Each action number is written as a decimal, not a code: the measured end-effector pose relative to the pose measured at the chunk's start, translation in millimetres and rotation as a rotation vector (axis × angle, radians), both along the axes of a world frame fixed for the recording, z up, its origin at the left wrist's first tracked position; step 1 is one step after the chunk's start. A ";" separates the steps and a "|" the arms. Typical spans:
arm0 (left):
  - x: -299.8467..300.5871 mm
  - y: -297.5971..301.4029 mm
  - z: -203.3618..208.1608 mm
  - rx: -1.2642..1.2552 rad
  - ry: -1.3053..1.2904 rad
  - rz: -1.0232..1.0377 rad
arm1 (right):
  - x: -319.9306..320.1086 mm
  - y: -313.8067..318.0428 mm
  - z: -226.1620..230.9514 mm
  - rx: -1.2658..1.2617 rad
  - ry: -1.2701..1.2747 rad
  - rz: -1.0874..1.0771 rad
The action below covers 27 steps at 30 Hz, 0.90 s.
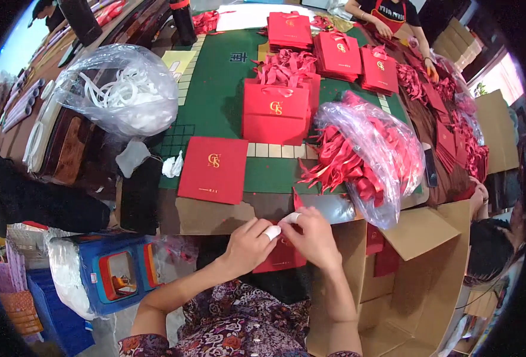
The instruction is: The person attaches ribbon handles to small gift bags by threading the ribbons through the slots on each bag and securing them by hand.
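Both hands meet at the table's front edge, over a red paper gift bag [283, 257] with a gold emblem. My left hand [250, 245], white tape round one finger, is closed in a pinch at the bag's top edge. Opposite it, my right hand [315, 237], also taped, pinches near a strip of red ribbon [297, 200] that sticks up behind its fingers. The exact grip points are hidden by the fingers. A flat red bag [213, 170] lies just beyond my left hand. Beyond my right hand sits a clear plastic sack [405, 156] of red ribbons [337, 152].
Finished-looking red bags [275, 116] stand mid-table, with stacks [337, 56] behind. A plastic sack of white cord [126, 95] is at left. An open cardboard box [435, 268] stands at right, a blue stool [111, 273] at lower left. Another person [388, 21] works across the table.
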<state>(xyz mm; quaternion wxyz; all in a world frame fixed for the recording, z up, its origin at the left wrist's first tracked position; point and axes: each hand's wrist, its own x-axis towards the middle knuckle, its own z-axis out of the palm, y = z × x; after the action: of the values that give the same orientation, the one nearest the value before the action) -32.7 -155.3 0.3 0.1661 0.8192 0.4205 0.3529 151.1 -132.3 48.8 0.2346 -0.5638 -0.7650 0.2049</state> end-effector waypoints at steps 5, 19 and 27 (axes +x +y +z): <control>-2.3 -1.1 0.3 0.073 -0.002 -0.102 | 25.8 27.3 -11.2 -0.373 0.173 0.274; 6.2 20.7 9.4 -0.191 -0.115 -0.043 | 17.6 23.3 -38.1 -0.381 0.616 -0.124; 14.9 38.4 -3.0 -0.431 -0.017 0.147 | 22.7 49.8 -38.9 0.000 0.328 -0.287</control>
<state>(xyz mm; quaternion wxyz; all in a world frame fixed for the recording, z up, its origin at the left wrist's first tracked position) -17.8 -116.9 -2.7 0.3149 0.7289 0.5432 0.2729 173.8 -82.5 9.9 0.3827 -0.6260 -0.6285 0.2582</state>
